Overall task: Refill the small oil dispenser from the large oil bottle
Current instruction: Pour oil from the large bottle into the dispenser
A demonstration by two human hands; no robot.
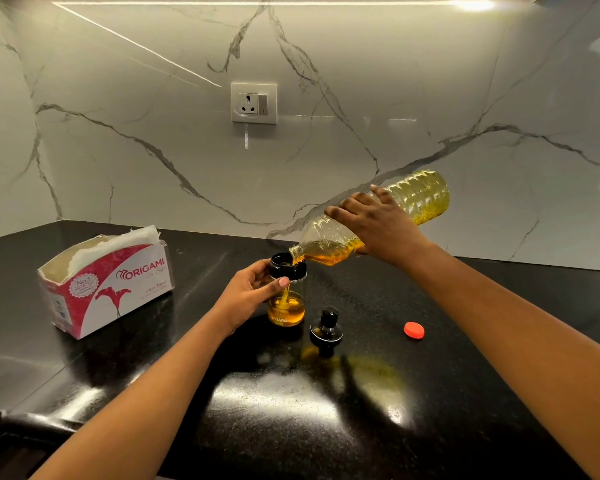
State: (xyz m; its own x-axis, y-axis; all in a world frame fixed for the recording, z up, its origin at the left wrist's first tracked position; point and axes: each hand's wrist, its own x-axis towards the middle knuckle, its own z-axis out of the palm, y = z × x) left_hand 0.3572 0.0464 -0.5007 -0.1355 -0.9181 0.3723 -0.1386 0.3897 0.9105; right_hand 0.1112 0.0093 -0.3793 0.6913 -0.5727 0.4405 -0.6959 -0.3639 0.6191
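Your left hand (253,292) grips the small oil dispenser (288,313), steadying it mid-counter (465,358); your right hand (378,223) clasps the tilted large oil bottle (423,197), mouth over the opening.

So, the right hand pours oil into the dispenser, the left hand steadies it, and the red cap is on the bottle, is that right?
Not quite: the head view shows the red cap off the bottle, lying on the counter. The right hand does pour oil into the dispenser while the left hand steadies it.
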